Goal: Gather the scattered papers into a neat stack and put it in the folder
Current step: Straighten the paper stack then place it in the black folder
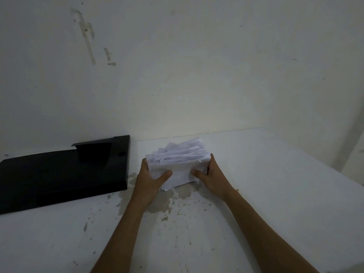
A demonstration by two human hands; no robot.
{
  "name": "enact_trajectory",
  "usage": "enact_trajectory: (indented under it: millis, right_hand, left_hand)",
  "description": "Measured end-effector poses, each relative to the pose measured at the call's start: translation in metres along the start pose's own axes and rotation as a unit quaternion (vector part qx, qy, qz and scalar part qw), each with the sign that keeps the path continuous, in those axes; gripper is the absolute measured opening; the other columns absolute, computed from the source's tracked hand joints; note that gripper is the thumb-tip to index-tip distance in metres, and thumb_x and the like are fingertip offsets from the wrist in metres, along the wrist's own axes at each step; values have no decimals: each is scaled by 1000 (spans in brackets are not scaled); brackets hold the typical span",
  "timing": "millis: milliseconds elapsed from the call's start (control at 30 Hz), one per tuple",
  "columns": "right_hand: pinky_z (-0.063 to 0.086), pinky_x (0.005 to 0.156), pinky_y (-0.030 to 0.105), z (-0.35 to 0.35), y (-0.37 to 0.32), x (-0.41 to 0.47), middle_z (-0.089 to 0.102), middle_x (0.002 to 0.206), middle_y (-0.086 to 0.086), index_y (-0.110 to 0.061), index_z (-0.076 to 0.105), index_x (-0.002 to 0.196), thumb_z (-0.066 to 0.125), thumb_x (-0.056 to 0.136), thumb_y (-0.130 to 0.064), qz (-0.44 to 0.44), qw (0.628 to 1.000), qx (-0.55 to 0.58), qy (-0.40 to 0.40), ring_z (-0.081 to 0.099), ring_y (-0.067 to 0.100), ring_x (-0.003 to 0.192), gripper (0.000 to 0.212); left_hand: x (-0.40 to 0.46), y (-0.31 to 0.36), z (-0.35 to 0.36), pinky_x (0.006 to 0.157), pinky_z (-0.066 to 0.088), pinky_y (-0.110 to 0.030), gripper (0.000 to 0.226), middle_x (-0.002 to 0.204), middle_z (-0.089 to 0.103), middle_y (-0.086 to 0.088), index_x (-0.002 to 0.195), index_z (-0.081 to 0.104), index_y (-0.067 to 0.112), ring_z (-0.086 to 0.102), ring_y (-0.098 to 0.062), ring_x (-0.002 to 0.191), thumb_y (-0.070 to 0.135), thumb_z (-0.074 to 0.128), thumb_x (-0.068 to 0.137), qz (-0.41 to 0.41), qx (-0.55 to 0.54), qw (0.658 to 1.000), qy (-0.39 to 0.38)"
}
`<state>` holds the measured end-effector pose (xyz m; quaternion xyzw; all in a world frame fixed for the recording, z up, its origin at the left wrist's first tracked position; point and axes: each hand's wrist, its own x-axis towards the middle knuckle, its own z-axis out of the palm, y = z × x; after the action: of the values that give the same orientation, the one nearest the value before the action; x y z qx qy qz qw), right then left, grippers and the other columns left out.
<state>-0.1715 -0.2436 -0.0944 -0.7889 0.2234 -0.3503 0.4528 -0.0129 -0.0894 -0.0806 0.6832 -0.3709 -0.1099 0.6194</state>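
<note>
Item 1, bundle of white papers [178, 164]: centre of the frame, gathered into one pile on the white table [275, 194], near the wall. Its far sheets fan out unevenly, so we judge the stack not yet neat.

Item 2, left hand [150, 179]: we grip the bundle's left edge, thumb laid on the top sheet, fingers hidden behind the paper.

Item 3, right hand [211, 176]: we grip the right edge likewise, thumb on top.

Item 4, black folder [63, 172]: left of the frame, lying flat against the wall, just beside the bundle and apart from it. No paper shows in it.

Progress: we see no loose sheets elsewhere on the table, so gathering looks done. Left to do, in our judgement: square the edges, then carry the stack leftward into the folder.
</note>
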Motion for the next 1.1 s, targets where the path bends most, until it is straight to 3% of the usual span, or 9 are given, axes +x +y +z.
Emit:
enact_trajectory:
  millis: [100, 233, 433, 533, 600, 700, 833, 967, 1100]
  right_hand:
    - [43, 111, 38, 0, 6, -1, 49, 146, 0, -15, 33, 149, 72, 91, -21, 20, 999, -22, -10, 49, 19, 133, 70]
    - [43, 100, 27, 3, 4, 0, 50, 137, -5, -18, 34, 145, 70, 92, -23, 42, 999, -24, 8, 51, 22, 130, 64]
    - [46, 87, 11, -2, -20, -2, 53, 136, -7, -23, 36, 148, 66, 94, -37, -2, 998, 1, 68, 54, 15, 123, 63]
    - [42, 107, 31, -3, -38, 3, 45, 141, -18, -36, 40, 144, 53, 92, -56, -48, 996, -34, 71, 46, 6, 128, 58]
    - [38, 113, 42, 0, -47, 4, 42, 138, -24, -41, 44, 140, 49, 93, -58, -85, 991, -95, 39, 43, 4, 127, 51]
    - [36, 113, 41, 2, -53, 5, 45, 135, -27, -41, 48, 136, 48, 93, -57, -140, 981, -128, 42, 44, -2, 124, 45]
    - [19, 116, 31, -1, -57, 12, 44, 149, -16, -30, 41, 147, 46, 92, -57, -115, 974, -173, 92, 39, 2, 134, 61]
    - [25, 118, 41, -1, -64, 26, 45, 153, -2, -23, 41, 149, 52, 96, -53, -92, 966, -229, 76, 46, 20, 137, 62]
    - [37, 113, 49, -2, -67, 39, 45, 151, 1, -29, 35, 151, 57, 90, -59, -42, 984, -153, 84, 50, 23, 133, 72]
  left_hand:
    - [-2, -2, 0, 77, 35, 0, 73, 125, 43, 15, 133, 33, 31, 43, -3, 114, 19, 80, 78, -6, 3, 1000, -2]
    - [0, 0, 2, 94, 40, -21, 71, 130, 47, 11, 136, 35, 31, 47, -6, 117, 25, 79, 80, 4, 4, 1000, 16]
    - [2, -1, 3, 91, 43, -20, 65, 122, 49, 17, 128, 35, 33, 51, 0, 107, 22, 79, 80, -2, 18, 1000, 18]
    - [5, -1, 3, 102, 45, -35, 81, 141, 46, 2, 143, 34, 20, 47, -18, 127, 31, 80, 77, -11, 33, 999, 6]
    - [5, 1, 2, 99, 46, -30, 81, 141, 45, 2, 142, 33, 18, 46, -18, 126, 31, 80, 77, -22, 30, 999, 6]
    - [4, 6, -1, 78, 41, -8, 73, 126, 45, 11, 136, 34, 27, 46, -8, 114, 25, 79, 79, -5, 26, 999, 17]
    - [2, 9, -3, 87, 42, -22, 84, 128, 42, 11, 146, 29, 20, 44, -9, 116, 29, 78, 79, -5, 21, 1000, 10]
    - [3, 8, -3, 92, 46, -30, 88, 134, 45, 3, 147, 28, 20, 47, -14, 119, 35, 78, 76, -11, 24, 1000, 3]
    - [4, 7, -6, 103, 45, -40, 130, 148, 41, -3, 151, 21, 21, 44, -24, 133, 82, 70, 47, -35, 35, 999, -18]
